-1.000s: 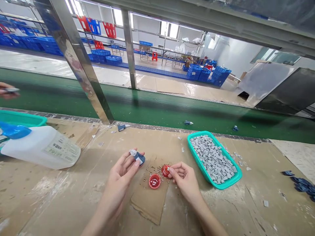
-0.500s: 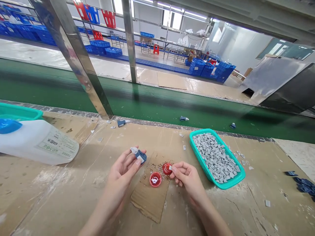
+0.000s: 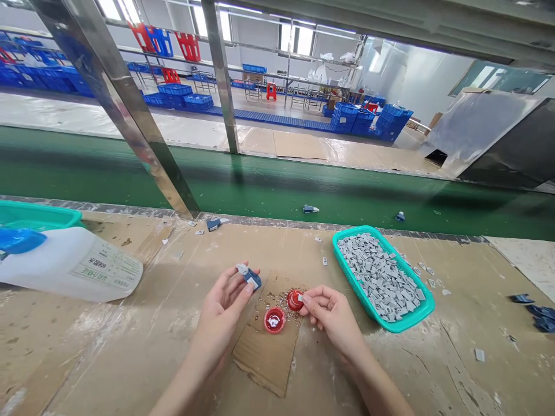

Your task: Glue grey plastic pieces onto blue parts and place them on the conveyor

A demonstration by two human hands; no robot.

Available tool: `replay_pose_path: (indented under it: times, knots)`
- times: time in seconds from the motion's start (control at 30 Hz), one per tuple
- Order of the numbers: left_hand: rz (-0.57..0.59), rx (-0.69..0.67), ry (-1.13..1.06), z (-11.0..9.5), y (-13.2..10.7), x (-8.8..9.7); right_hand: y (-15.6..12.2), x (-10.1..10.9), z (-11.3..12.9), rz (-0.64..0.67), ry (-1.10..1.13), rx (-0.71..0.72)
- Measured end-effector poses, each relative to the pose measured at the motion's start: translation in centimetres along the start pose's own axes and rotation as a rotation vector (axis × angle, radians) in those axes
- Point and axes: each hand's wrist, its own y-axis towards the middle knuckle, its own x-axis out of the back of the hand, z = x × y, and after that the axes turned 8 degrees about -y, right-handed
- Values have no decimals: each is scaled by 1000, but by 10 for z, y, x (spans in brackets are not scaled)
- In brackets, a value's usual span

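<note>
My left hand (image 3: 226, 300) is closed on a small dark-blue plastic part (image 3: 251, 279) with a whitish tip, held above the table. Between finger and thumb, my right hand (image 3: 327, 309) pinches a small light-grey plastic tile (image 3: 300, 298). That tile is over a red dome-shaped piece (image 3: 293, 300); whether the two touch I cannot tell. Nearer me and to the left stands a small red cup (image 3: 274, 320) with shiny liquid in it. Both red things rest on a piece of cardboard (image 3: 264, 358) with brown crumbs around them. A teal basket (image 3: 381, 327) full of grey tiles (image 3: 381, 277) lies to the right.
A white jug (image 3: 104, 266) with a blue cap lies at the left before another teal basket (image 3: 47, 216). Beyond the table edge runs a green conveyor belt (image 3: 260, 179), carrying blue parts (image 3: 309, 209). A metal post (image 3: 143, 138) rises at left. More dark-blue parts (image 3: 541, 318) lie far right.
The view has shifted slightly. My left hand has come a little right and nearer the red cup. The parts on the belt have moved left. Both hands keep their holds.
</note>
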Motion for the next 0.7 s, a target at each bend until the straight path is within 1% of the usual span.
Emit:
replay_pose_path:
  times: [0.07, 0.13, 0.2, 0.23, 0.27, 0.3, 0.4, 0.5, 0.6, 0.7]
  knots:
    - [36, -48, 118, 0, 9, -3, -3, 7, 4, 36, 109, -28]
    - [112, -154, 340, -3, 26, -6, -5, 14, 8, 50, 242, -57]
    - [169, -328, 672, -8, 54, -9, -8, 21, 12, 49, 352, -73]
    - [175, -428, 852, -10, 71, -11, -9, 23, 14, 46, 383, -69]
    - [167, -496, 972, -13, 90, -14, -11, 25, 16, 43, 395, -58]
    - [160, -534, 1036, -15, 110, -18, -12, 27, 18, 40, 391, -39]
    - [155, -605, 1160, -19, 164, -36, -15, 29, 21, 32, 335, 28]
    - [177, -678, 1237, -19, 201, -64, -14, 29, 23, 17, 293, 59]
    - [260, -723, 1279, -15, 221, -92, -11, 29, 24, -12, 268, 86]
    - [362, -695, 1297, -14, 230, -109, -9, 31, 26, -37, 263, 115]
